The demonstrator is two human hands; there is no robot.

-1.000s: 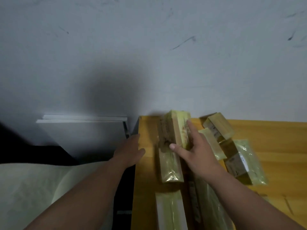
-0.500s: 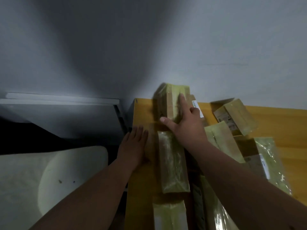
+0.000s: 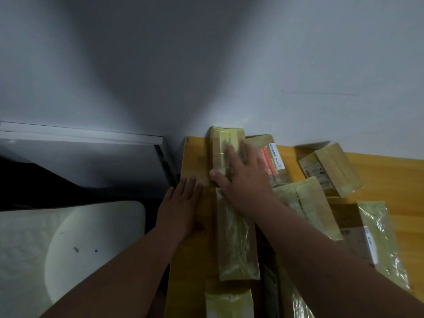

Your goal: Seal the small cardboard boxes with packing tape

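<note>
Several small cardboard boxes wrapped in glossy yellowish tape lie on the orange wooden table [image 3: 390, 180]. My right hand [image 3: 241, 177] lies flat with spread fingers on the far taped box [image 3: 221, 143] against the wall, thumb at its left side. A long taped box [image 3: 236, 237] lies just nearer, under my right wrist. My left hand [image 3: 181, 203] rests flat, fingers straight, on the table's left edge beside that long box. No tape roll is visible.
A box with a red and white label [image 3: 273, 164] sits right of my right hand. More taped boxes [image 3: 330, 168] [image 3: 376, 237] spread to the right, another [image 3: 229, 304] at the near edge. A white panel [image 3: 80, 143] and pale cushion [image 3: 68, 249] lie left, off the table.
My right hand has pushed the far box up against the wall and flattened on it. My left hand moved from the table's corner to lie flat on its left edge.
</note>
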